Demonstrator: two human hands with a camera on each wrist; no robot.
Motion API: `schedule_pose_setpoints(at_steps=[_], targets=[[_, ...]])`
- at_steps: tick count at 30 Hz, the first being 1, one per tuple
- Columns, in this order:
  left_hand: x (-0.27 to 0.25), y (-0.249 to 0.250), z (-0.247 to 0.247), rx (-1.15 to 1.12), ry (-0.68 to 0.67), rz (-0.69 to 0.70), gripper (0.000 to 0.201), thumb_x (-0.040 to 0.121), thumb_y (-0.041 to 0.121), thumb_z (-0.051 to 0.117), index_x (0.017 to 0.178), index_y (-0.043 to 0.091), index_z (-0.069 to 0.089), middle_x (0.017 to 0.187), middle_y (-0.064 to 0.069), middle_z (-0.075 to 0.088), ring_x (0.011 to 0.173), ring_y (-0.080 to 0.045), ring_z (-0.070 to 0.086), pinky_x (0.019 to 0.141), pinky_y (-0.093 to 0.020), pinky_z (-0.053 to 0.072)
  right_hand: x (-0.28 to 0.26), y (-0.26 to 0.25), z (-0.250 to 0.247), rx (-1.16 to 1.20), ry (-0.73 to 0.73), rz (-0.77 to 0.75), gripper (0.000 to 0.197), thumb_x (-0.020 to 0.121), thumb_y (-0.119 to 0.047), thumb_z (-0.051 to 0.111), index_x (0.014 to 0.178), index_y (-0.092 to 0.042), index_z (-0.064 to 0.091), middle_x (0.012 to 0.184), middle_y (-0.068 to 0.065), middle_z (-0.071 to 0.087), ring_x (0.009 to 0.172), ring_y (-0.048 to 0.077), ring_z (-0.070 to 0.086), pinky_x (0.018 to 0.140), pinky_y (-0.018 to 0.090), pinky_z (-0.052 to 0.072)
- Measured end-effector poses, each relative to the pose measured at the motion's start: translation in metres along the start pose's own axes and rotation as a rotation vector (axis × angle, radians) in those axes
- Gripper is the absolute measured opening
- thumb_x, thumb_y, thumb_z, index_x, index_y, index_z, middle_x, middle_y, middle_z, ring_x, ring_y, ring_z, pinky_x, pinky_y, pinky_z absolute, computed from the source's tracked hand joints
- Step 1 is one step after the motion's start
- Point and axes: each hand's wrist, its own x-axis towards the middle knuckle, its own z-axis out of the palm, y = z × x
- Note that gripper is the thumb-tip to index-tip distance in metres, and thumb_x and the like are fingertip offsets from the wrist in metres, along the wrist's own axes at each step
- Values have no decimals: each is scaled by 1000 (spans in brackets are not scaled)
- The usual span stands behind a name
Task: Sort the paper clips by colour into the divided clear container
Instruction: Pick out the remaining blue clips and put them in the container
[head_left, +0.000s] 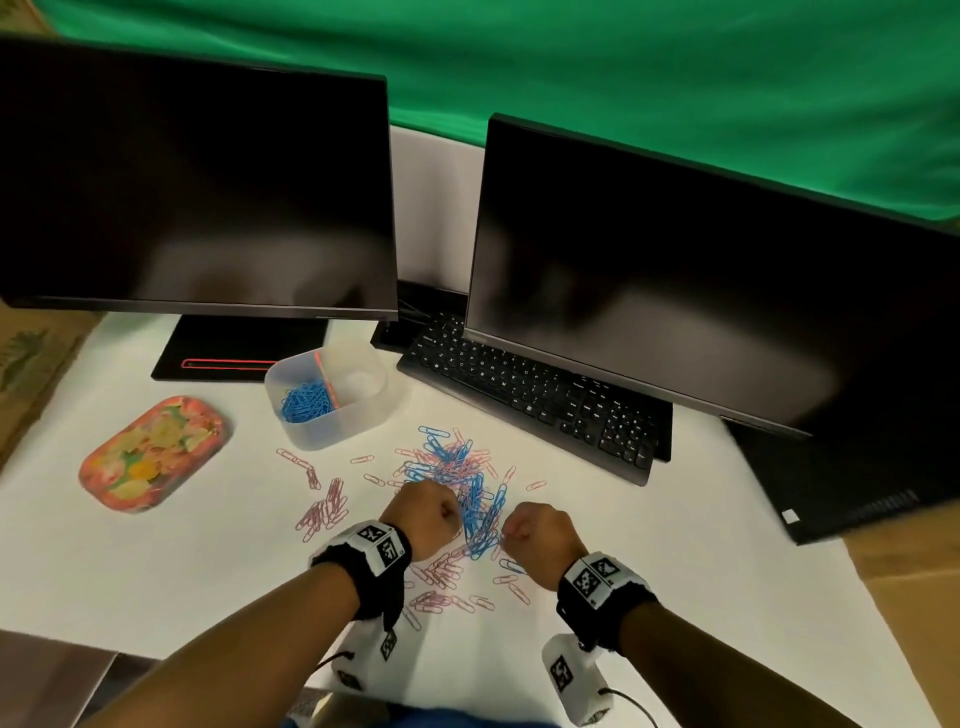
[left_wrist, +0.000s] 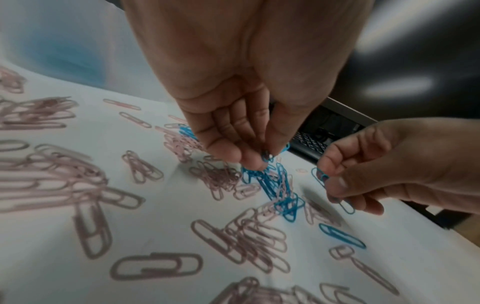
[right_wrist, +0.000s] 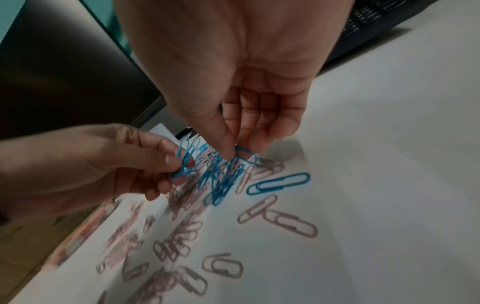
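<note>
While both hands pinch blue clips near the table's front edge, left hand and right hand risk dragging tangled pink clips into the container mid-table, whose blue side is part filled.
</note>
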Motion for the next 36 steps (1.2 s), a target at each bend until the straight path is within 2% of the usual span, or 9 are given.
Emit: schedule_pose_setpoints(at_steps=[4, 7, 12, 15, 19, 22, 28, 32, 36], targets=[[2, -4, -3, -193, -56, -97, 18, 81, 14, 64, 98, 21, 63, 78, 4, 63, 72, -11, 58, 67, -19, 42, 3, 2, -8, 180, -30, 16, 15, 84, -9, 64, 94, -21, 64, 67, -5, 64, 63, 10, 60, 65, 19, 47], [2, -6, -6, -492, -131, -174, 12, 77, 4, 58, 82, 13, 55, 67, -5, 61, 61, -21, 55, 60, -27, 42, 4, -2, -14, 445, -76, 101, 20, 88, 4, 51, 91, -11, 63, 66, 7, 58, 58, 19, 59, 57, 28, 51], [-2, 1, -14, -943, -105, -252, 21, 77, -11, 35, 76, 6, 47, 64, -13, 52, 51, -22, 49, 47, -24, 36, 0, -10, -23, 747, -94, 223, 20, 82, 13, 41, 77, -1, 55, 62, 11, 46, 50, 24, 51, 46, 24, 37], [-1, 3, -16, -1083, -104, -297, 22, 74, -9, 30, 73, 8, 45, 63, -9, 47, 54, -21, 45, 49, -25, 35, 0, -2, -20, 457, -83, 141, 20, 82, 5, 48, 72, -9, 56, 56, 2, 53, 50, 17, 48, 50, 23, 34], [1, 8, -18, -1060, -98, -302, 14, 78, 2, 36, 70, 11, 44, 61, -5, 45, 51, -19, 38, 47, -24, 31, -13, 11, -13, -122, -93, -52, 11, 79, -14, 60, 79, -24, 57, 74, -7, 58, 64, 6, 51, 57, 12, 38], [1, 9, -19, -955, -87, -271, 11, 80, 9, 44, 69, 10, 48, 61, -6, 46, 48, -18, 38, 47, -25, 30, -19, 18, -4, -319, -118, -101, 14, 80, -14, 55, 83, -28, 51, 83, -5, 56, 75, 15, 54, 67, 23, 44], [-1, 7, -22, -878, -86, -259, 10, 86, 8, 47, 76, 8, 48, 63, -6, 46, 48, -17, 40, 46, -24, 31, -16, 14, 3, -389, -100, -87, 20, 83, -4, 47, 86, -24, 46, 88, -1, 54, 78, 19, 50, 67, 24, 38], [-3, 7, -26, -870, -63, -274, 12, 86, 10, 48, 74, 7, 49, 64, -7, 48, 50, -18, 42, 47, -25, 35, -10, 13, 5, -364, -108, -42, 24, 83, -1, 48, 97, -18, 57, 104, 7, 62, 82, 18, 51, 69, 23, 40], [-6, 4, -35, -903, -46, -281, 14, 87, 12, 49, 74, 7, 52, 64, -7, 52, 51, -19, 44, 50, -27, 34, -11, 19, 12, -399, -139, -57, 29, 86, -6, 47, 111, -14, 60, 113, 6, 60, 99, 21, 57, 77, 21, 40]])
